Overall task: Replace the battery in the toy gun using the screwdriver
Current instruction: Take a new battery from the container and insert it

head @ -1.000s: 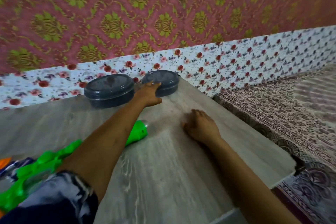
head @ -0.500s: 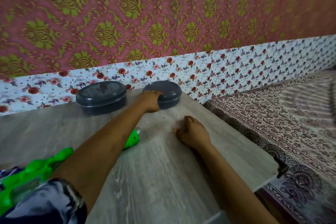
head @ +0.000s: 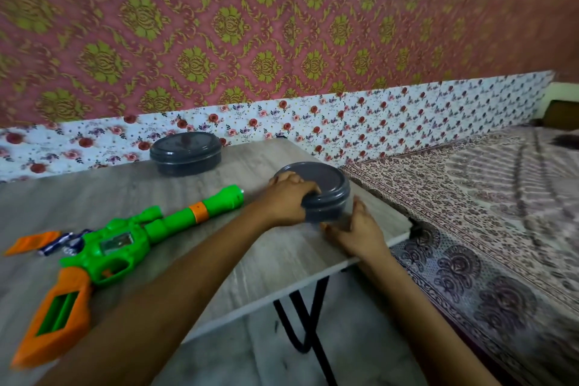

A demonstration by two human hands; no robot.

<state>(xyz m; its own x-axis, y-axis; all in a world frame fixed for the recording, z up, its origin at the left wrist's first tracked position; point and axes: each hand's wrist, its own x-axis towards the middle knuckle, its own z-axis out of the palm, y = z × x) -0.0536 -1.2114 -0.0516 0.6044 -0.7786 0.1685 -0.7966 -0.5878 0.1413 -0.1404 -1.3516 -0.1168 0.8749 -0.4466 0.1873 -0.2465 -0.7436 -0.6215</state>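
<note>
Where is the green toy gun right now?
In the head view the toy gun lies at the left of the table, barrel pointing toward the left hand gripping the grey box; batteries lie just left of it.

The near wall of the grey container (head: 327,211) is being covered by the left hand (head: 282,200) and the right hand (head: 357,232), and its contents are being hidden by the lid (head: 316,177). Behind the toy gun (head: 119,244), batteries (head: 53,246) and an orange piece (head: 34,241) are being blurred beyond reading. Both forearms are being cut off by the bottom edge.
</note>
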